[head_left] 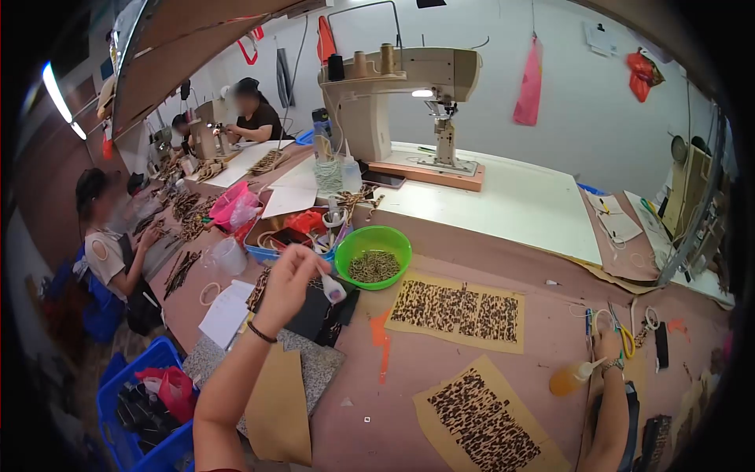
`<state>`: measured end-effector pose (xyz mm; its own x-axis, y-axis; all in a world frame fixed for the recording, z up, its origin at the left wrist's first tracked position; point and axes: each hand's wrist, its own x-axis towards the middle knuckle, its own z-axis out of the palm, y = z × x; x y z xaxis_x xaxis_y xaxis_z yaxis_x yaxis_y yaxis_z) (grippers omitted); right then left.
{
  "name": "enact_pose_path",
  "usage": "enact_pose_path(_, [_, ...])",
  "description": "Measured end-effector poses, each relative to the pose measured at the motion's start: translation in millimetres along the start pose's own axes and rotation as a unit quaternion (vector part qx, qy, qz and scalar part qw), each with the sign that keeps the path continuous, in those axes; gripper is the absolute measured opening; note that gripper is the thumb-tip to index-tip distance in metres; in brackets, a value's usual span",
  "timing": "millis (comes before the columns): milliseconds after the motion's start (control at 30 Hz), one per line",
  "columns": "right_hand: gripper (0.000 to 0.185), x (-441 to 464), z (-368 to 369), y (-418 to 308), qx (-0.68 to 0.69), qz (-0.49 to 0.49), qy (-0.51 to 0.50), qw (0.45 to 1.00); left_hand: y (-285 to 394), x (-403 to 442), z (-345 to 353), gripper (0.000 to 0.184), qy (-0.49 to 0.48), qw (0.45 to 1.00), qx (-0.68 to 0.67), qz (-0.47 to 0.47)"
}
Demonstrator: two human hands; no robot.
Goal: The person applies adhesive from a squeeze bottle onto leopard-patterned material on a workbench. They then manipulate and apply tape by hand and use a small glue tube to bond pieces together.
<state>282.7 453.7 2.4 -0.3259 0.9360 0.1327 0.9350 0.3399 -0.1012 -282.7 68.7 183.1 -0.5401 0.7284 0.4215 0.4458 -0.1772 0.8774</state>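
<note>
We have the small bottle in our left hand, beside the green bowl of small metallic-looking pieces. The bowl stands close on its right; black cloth shows below, and the hand partly hides the blue box. Farther right on the surface we see two brown sheets bearing spotted strips, and an amber bottle, tilted, its nozzle toward our right wrist. Beyond stands a sewing machine. Our left fingers are closed in a pinch on the small bottle. Our right hand is beside yellow-handled scissors; we cannot tell whether it grips anything.
</note>
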Motion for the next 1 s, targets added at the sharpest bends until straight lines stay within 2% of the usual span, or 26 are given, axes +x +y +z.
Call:
enact_pose_path(67, [0.027, 1, 6, 21, 0.064, -0.063, 0.123, 0.988, -14, -45, 18, 0.011, -0.029, 0.995, -0.081, -0.058])
enact_pose_path(133, [0.031, 2, 3, 28, 0.127, -0.123, 0.243, 0.954, -23, -86, 36, 0.010, -0.041, 0.988, -0.107, -0.106])
enact_pose_path(167, [0.033, 1, -7, 34, 0.376, -0.044, 0.206, 0.902, -31, -105, 43, 0.010, -0.056, 0.987, -0.113, -0.102])
enact_pose_path(200, [0.037, -5, -33, 39, 0.595, 0.039, 0.153, 0.788, -40, -119, 50, 0.010, -0.072, 0.985, -0.120, -0.100])
enact_pose_path(267, [0.040, -37, -104, 32, 0.659, 0.055, 0.369, 0.653, -49, -140, 60, 0.009, -0.081, 0.978, -0.142, -0.128])
enact_pose_path(300, [0.040, -56, -130, -6, 0.654, 0.059, 0.365, 0.659, -51, -149, 64, 0.009, -0.091, 0.970, -0.162, -0.157])
enact_pose_path(333, [0.037, -71, -126, 45, 0.682, 0.023, 0.354, 0.639, -48, -156, 69, 0.009, -0.094, 0.967, -0.166, -0.167])
enact_pose_path(367, [0.034, -122, -135, 28, 0.703, -0.010, 0.347, 0.621, -44, -161, 75, 0.009, -0.094, 0.968, -0.167, -0.160])
enact_pose_path(433, [0.029, -155, -201, -89, 0.750, -0.082, 0.325, 0.571, -45, -169, 79, 0.012, -0.084, 0.967, -0.176, -0.165])
enact_pose_path(500, [0.024, -184, -184, -142, 0.667, -0.175, 0.248, 0.680, -43, -173, 80, 0.012, -0.091, 0.970, -0.165, -0.154])
enact_pose_path(533, [0.017, -195, -173, -162, 0.660, -0.184, 0.166, 0.709, -41, -177, 80, 0.012, -0.094, 0.975, -0.147, -0.138])
enact_pose_path(600, [0.012, -206, -142, -223, 0.678, -0.221, 0.074, 0.697, -37, -184, 80, 0.010, -0.096, 0.976, -0.148, -0.131])
enact_pose_path(667, [0.015, -219, -132, -292, 0.775, -0.193, -0.076, 0.597, -33, -192, 81, 0.008, -0.095, 0.976, -0.149, -0.124])
enact_pose_path(733, [0.014, -229, -110, -331, 0.812, -0.146, -0.177, 0.536, -28, -198, 81, 0.009, -0.096, 0.981, -0.148, -0.078])
enact_pose_path(800, [0.014, -235, -98, -361, 0.852, -0.108, -0.248, 0.448, -21, -202, 80, 0.010, -0.097, 0.972, -0.186, -0.110])
enact_pose_path(833, [0.014, -235, -93, -372, 0.851, -0.106, -0.250, 0.450, -18, -204, 80, 0.010, -0.100, 0.960, -0.223, -0.138])
enact_pose_path(867, [0.015, -235, -88, -381, 0.863, -0.093, -0.267, 0.420, -16, -205, 80, 0.010, -0.099, 0.959, -0.226, -0.140])
enact_pose_path(900, [0.016, -234, -85, -387, 0.873, -0.080, -0.282, 0.389, -14, -204, 80, 0.010, -0.096, 0.938, -0.284, -0.173])
enact_pose_path(933, [0.016, -233, -83, -391, 0.872, -0.080, -0.283, 0.392, -11, -202, 80, 0.011, -0.092, 0.913, -0.341, -0.204])
enact_pose_path(1000, [0.015, -231, -81, -395, 0.881, -0.076, -0.273, 0.378, 4, -198, 85, 0.011, -0.093, 0.910, -0.340, -0.220])
